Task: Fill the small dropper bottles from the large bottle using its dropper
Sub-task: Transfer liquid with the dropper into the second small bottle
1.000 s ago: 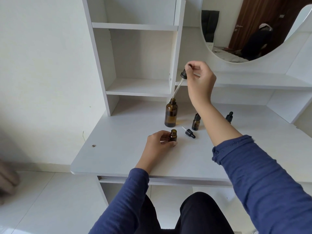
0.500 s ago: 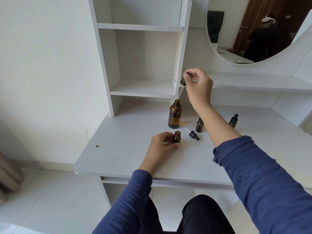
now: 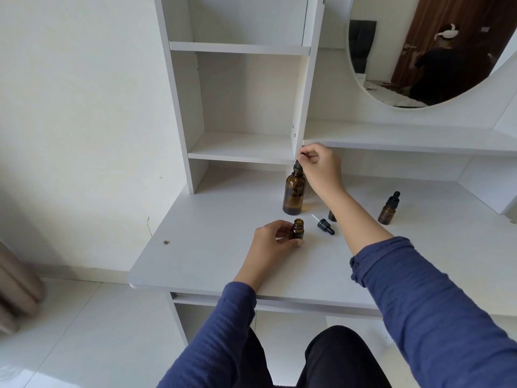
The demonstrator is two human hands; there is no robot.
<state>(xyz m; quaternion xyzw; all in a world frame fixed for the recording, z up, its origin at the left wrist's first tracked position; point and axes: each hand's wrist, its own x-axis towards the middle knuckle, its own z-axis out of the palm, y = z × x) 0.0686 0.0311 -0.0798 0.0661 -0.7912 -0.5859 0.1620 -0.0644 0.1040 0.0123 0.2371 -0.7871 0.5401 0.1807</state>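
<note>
The large amber bottle stands upright on the white desk. My right hand pinches the black bulb of its dropper, whose cap sits at the bottle's neck. My left hand holds an uncapped small amber bottle upright on the desk, nearer to me. That bottle's small black dropper lies flat to its right. A second small bottle is mostly hidden behind my right forearm. A third, capped small bottle stands further right.
White shelf compartments rise right behind the large bottle. A ledge and a round mirror are at the back right. The desk's front edge runs just past my left wrist, with tiled floor below.
My right hand has lowered the large dropper from well above the bottle down into its neck. My left hand and the small bottle have stayed put.
</note>
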